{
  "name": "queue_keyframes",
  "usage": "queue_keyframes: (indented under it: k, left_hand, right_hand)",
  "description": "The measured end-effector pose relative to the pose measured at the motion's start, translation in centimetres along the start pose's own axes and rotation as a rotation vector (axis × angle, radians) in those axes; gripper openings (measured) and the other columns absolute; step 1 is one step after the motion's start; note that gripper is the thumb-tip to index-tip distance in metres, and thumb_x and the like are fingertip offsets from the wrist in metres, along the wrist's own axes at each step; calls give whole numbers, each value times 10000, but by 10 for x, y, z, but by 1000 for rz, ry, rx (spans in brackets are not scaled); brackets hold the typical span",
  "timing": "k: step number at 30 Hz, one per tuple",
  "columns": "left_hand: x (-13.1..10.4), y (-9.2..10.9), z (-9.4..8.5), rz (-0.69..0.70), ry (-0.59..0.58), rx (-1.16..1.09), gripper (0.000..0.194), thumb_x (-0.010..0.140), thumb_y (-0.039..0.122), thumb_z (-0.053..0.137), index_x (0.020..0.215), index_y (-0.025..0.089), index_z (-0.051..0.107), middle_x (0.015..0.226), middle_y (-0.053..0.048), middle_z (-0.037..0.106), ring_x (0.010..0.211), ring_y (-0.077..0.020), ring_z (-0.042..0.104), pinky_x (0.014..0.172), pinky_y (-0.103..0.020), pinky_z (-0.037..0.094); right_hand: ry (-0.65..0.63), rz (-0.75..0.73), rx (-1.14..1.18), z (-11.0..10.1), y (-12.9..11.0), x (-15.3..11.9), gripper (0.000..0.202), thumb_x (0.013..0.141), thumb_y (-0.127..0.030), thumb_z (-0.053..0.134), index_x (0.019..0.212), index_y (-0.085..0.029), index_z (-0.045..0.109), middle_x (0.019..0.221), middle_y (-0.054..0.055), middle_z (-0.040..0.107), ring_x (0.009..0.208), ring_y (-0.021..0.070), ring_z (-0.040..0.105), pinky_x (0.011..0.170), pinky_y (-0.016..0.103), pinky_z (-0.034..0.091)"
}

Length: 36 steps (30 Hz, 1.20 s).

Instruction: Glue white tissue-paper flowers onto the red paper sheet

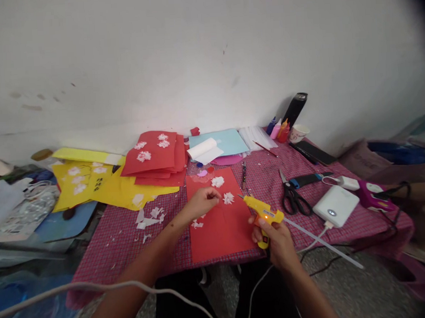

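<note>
In the head view my right hand is wrapped round a yellow hot glue gun, whose nozzle points left and whose small light glows orange. A long clear glue stick sticks out of its back end. My left hand hovers over a red paper sheet with its fingers curled into a pinch; whether anything is between them is hidden. Beside those fingertips a white paper flower lies on the sheet, with another white flower above it. White scraps show below my left wrist.
Red sheets with flowers and yellow sheets lie at left, near paper cuttings. To the right are scissors, a utility knife, a white power bank, paint bottles and a paper cup. A cable crosses the foreground.
</note>
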<state>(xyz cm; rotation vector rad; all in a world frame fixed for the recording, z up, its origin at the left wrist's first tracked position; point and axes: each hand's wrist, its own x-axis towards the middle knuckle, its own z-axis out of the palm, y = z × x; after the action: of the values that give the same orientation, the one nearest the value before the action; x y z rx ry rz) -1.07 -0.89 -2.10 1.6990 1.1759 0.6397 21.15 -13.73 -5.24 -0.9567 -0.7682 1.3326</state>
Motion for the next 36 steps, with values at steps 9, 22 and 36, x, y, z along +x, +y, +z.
queue_keyframes:
  k: [9, 22, 36]
  left_hand:
    - [-16, -11, -7, 172, -5, 330, 304, 809, 99, 523, 1072, 191, 645, 1082, -49, 718, 937, -174, 651, 815, -278, 495]
    - [-40, 12, 16, 146, 169, 1073, 429, 859, 568, 615, 943, 153, 678, 998, -146, 666, 1009, -318, 594, 895, -454, 439]
    - [-35, 4, 11, 155, 98, 1026, 282, 976, 286, 454, 884, 161, 689, 959, -138, 680, 947, -275, 605, 846, -405, 435]
  right_hand:
    - [-18, 20, -8, -3, 2, 0, 232, 917, -374, 669, 927, -143, 695, 553, -28, 527, 475, 106, 470, 498, 257, 395]
    - [-5, -10, 14, -2, 3, 0, 169, 921, -337, 671, 945, -171, 690, 581, -24, 550, 483, 111, 474, 497, 262, 398]
    - [11, -18, -15, 0, 1, -1, 198, 905, -361, 685, 953, -169, 678, 651, 3, 600, 476, 119, 469, 472, 269, 384]
